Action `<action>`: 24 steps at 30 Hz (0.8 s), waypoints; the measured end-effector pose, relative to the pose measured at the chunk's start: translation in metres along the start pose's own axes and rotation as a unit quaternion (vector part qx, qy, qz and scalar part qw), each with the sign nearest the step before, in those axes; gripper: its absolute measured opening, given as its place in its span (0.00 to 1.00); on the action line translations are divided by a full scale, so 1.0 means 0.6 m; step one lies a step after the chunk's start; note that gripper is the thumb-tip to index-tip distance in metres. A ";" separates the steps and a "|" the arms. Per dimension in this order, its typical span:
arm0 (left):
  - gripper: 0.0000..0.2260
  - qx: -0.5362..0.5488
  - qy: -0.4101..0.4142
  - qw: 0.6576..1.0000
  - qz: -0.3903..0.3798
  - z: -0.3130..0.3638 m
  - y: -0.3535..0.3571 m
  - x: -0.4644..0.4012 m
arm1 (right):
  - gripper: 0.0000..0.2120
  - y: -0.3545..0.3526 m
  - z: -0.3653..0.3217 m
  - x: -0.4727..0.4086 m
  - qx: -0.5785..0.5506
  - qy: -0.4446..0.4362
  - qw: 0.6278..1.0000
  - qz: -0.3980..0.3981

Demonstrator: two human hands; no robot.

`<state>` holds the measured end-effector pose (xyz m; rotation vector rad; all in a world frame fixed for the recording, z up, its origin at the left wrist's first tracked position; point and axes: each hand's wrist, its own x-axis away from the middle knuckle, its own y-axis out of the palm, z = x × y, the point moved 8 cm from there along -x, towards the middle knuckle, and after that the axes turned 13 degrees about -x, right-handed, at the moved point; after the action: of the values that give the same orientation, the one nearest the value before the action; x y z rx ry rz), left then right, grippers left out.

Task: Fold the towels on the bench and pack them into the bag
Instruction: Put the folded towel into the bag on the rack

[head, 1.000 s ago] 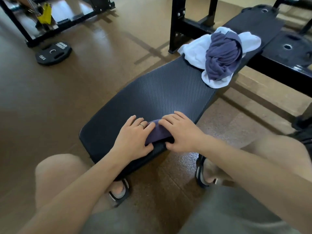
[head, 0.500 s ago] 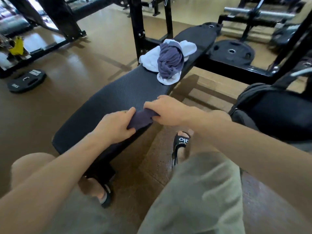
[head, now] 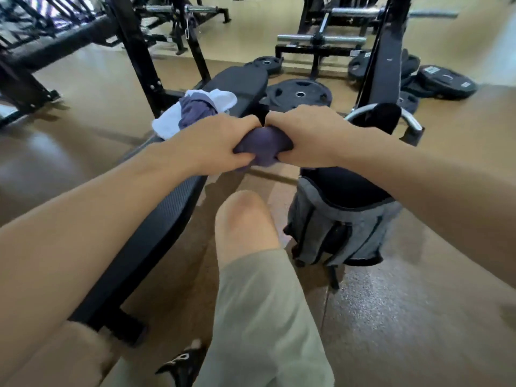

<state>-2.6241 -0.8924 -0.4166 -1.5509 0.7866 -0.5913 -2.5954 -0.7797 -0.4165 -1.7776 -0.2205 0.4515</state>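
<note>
Two hands clamped on one small purple towel (head: 262, 146), folded into a compact bundle. Left hand (head: 220, 146) on its left end, fingers curled over the top, thumb pressed in from below; right hand (head: 304, 135) on its right end, same curled grip. Knuckles of both nearly touching above the cloth. Bundle held in the air, clear of the tabletop (head: 156, 219), just off its right edge and above the open mouth of the bag (head: 343, 227).

Towel fabric: matte, soft, rounded where squeezed, a loose corner hanging under the left hand. Bag: grey woven cloth, black trim and straps, dark lining visible inside, standing upright on the floor (head: 418, 317) just right of the tabletop. Tabletop: long black pad, fine ribbed texture, on a black metal frame.

Further along the tabletop, a crumpled pile: white towel (head: 220, 100) underneath, terry-like and lumpy, second purple towel (head: 195, 110) bunched on top of it. Unfolded, well apart from both hands.

Floor: brown, speckled, slightly glossy. Round black weight plate (head: 300, 93) lying flat beyond the tabletop.
</note>
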 end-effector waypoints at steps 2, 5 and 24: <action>0.13 -0.007 0.026 1.000 0.002 0.031 0.002 -0.028 | 0.19 -0.005 0.019 0.024 0.000 0.020 1.000 -0.002; 0.17 0.020 0.044 0.999 0.008 0.063 0.012 -0.054 | 0.15 -0.001 0.047 0.053 0.003 0.046 0.999 -0.015; 0.07 -0.043 0.322 0.941 0.093 0.325 0.226 0.021 | 0.12 0.149 0.174 0.185 0.122 0.246 0.958 -0.077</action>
<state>-2.4883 -0.7811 -0.5775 -1.3386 1.4528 -0.9514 -2.5462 -0.6677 -0.5438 -1.5596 0.0478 -0.0829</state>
